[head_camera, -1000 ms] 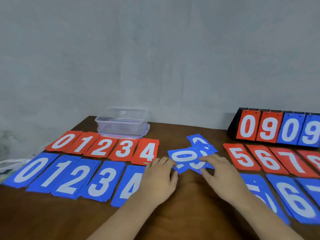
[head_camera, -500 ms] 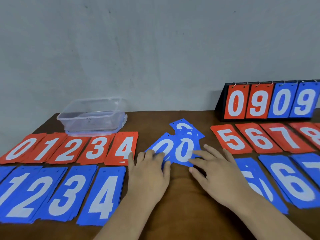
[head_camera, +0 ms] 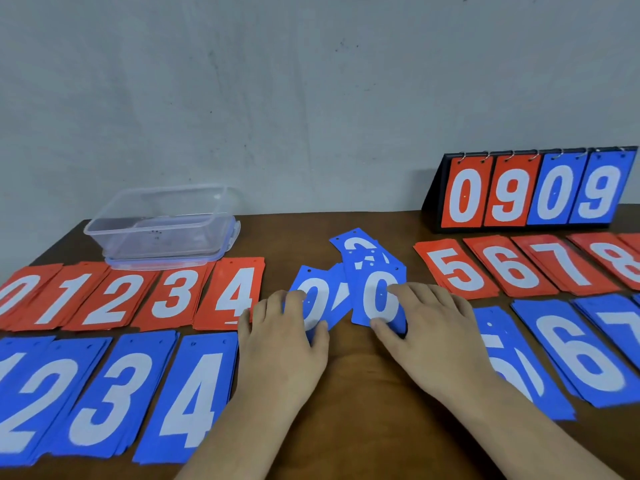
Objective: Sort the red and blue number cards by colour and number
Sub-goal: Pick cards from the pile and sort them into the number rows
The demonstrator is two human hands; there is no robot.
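The scoreboard [head_camera: 533, 192] reads 0909, while the left hand [head_camera: 284, 341] and the right hand [head_camera: 436, 337], fingers [head_camera: 415, 294] straight and open, press flat on the blue 0 cards [head_camera: 379, 301].

Only the person's hands and forearms are showing. The left hand [head_camera: 280, 344] and the right hand [head_camera: 433, 334] are presenting their bare backs to the camera, with knuckles and faint tendon lines standing out. The fingers are looking short and rounded at the tips, and the nails are blurring too much to make out. Behind them the left forearm [head_camera: 242, 438] and the right forearm [head_camera: 519, 427] are running back bare over the near side of the desk [head_camera: 346, 393], widening until the lower border is cutting them off.
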